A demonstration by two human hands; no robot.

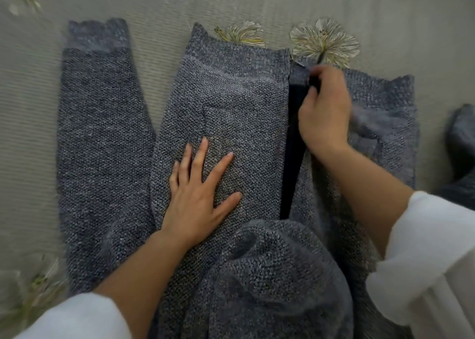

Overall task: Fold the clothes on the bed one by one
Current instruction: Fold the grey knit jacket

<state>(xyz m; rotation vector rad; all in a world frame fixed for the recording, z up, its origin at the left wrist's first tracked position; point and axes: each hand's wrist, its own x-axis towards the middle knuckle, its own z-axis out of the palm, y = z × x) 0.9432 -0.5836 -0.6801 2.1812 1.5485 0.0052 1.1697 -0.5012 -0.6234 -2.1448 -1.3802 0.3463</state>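
The grey cardigan [226, 112] is lying flat on the bed [282, 1], not yet folded, with the left hand [200, 192] pressing open-palmed on its left panel and the right hand [325, 112] pinching its front edge at the far end.

Nothing in the frame can be read as text, a label, a brand, a number or a sign. A small pale patch sits at the top edge of the grey knit garment [226, 112], in the upper middle of the frame. It lies just beside the fingers [312, 91] of the right hand [325, 112], which pinch the garment's dark front band. The patch is too blurred to tell whether it is a tag or bears any lettering.
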